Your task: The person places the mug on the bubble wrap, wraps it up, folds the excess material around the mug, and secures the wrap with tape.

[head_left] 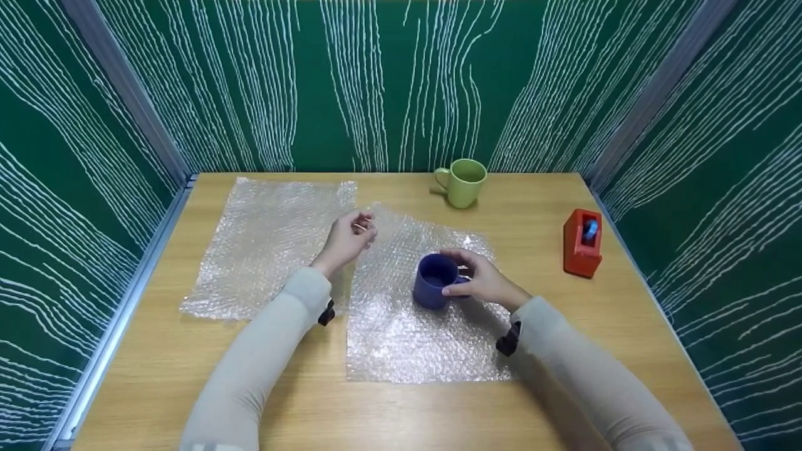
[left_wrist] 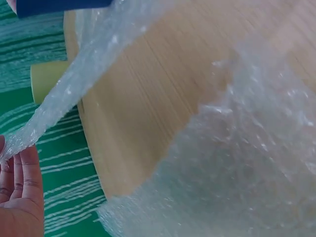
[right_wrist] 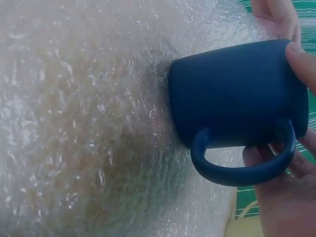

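Note:
A dark blue mug [head_left: 431, 289] stands upright on a sheet of bubble wrap [head_left: 401, 351] in the middle of the table. My right hand [head_left: 485, 280] grips the mug near its rim on the handle side; in the right wrist view the thumb and fingers lie on either side of the mug [right_wrist: 232, 94]. My left hand [head_left: 348, 239] pinches the far left corner of that same sheet and holds it raised, as the lifted strip of bubble wrap [left_wrist: 74, 84] in the left wrist view shows.
A second bubble wrap sheet [head_left: 250, 244] lies flat at the left. At the table's back edge stands a light green mug [head_left: 465, 188]. A red tape dispenser [head_left: 579, 247] with blue tape sits at the right. Green walls with white lines surround the wooden table [head_left: 313, 413].

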Demonstrator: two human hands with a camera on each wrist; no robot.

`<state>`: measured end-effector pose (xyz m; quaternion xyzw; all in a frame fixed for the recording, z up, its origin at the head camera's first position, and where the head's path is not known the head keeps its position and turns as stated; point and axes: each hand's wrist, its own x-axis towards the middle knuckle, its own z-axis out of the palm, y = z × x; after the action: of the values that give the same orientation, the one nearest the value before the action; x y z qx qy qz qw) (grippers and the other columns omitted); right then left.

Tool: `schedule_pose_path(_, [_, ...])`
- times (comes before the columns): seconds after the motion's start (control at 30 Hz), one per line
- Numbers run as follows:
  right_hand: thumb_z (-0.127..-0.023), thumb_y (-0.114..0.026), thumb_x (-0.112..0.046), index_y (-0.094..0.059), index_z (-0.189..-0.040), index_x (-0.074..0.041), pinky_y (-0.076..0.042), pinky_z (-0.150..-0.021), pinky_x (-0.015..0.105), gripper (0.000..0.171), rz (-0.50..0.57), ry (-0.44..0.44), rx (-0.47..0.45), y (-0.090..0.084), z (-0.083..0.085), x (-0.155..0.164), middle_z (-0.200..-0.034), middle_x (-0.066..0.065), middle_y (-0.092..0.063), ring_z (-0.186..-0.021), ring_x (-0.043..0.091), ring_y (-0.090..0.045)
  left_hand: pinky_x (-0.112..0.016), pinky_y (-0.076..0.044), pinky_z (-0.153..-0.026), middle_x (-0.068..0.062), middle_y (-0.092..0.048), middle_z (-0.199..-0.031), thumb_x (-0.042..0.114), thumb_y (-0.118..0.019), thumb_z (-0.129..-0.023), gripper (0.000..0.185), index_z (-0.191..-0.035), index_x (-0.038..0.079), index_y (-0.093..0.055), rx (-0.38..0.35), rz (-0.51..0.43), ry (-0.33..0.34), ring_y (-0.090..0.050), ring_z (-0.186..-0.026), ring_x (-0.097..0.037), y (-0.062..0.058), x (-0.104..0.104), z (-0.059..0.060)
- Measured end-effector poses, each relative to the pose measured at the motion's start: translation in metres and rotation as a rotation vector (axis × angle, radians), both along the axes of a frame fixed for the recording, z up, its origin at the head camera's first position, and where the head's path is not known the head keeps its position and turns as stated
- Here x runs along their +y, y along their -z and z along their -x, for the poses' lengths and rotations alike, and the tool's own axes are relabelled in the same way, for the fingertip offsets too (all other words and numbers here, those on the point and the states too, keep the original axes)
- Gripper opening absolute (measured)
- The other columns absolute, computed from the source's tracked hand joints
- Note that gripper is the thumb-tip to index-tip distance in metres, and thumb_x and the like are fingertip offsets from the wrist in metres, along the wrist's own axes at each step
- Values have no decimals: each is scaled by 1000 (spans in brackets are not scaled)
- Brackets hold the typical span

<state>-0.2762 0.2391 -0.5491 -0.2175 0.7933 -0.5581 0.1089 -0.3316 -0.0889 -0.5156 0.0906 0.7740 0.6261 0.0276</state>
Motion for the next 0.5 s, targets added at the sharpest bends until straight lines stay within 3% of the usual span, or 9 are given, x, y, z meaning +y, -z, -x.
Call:
schedule_pose_path(0.27, [-82,-89,3,-49,-154,12,-54,-113,43,82,8,3,4,1,0,0,-148,33,-60,-134,49,-61,-20,-59,-70,-9,-68,-100,-3,-69,-101,27,-128,-7,-67,93,0,69,-65,-81,-10,-11,12,-9])
schedule_pose_path(0.5, [-83,-89,3,-48,-154,13,-52,-116,53,83,-5,-1,-2,2,0,-1,-149,35,-58,-135,51,-60,-19,-59,-70,-9,-70,-101,-5,-69,-100,27,-127,-8,-68,120,1,112,-65,-81,-8,-17,21,-14])
